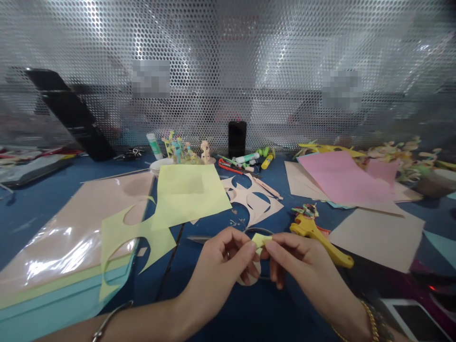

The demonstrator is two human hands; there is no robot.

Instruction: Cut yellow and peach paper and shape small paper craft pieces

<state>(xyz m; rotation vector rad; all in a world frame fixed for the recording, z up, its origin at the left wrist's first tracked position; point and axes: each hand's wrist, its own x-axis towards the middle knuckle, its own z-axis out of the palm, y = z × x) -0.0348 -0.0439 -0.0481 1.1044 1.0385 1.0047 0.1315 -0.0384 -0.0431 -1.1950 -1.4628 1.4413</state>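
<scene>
Paper lay all over, but one tiny yellow bit [261, 240] sat right between the hands. How did the hands look?

Both hands were up and curled, not spread. The left hand [217, 266] and the right hand [302, 268] pinched that bit with their fingers and thumbs. It was over the blue surface [35, 213], close to the person.

What else was close by?

Scissors [198, 239] lay just under the hands, and so did a round peach paper piece [248, 280]. A yellow tool [313, 237] lay to the right. A yellow sheet with holes [131, 237] lay to the left.

What could go wrong?

The bit was very small, so a hard squeeze could bend it or rip it. If the fingers slipped, it could fall and get lost among the paper scraps [233, 222]. A hand that dropped down too fast could also bump the sharp scissors.
</scene>
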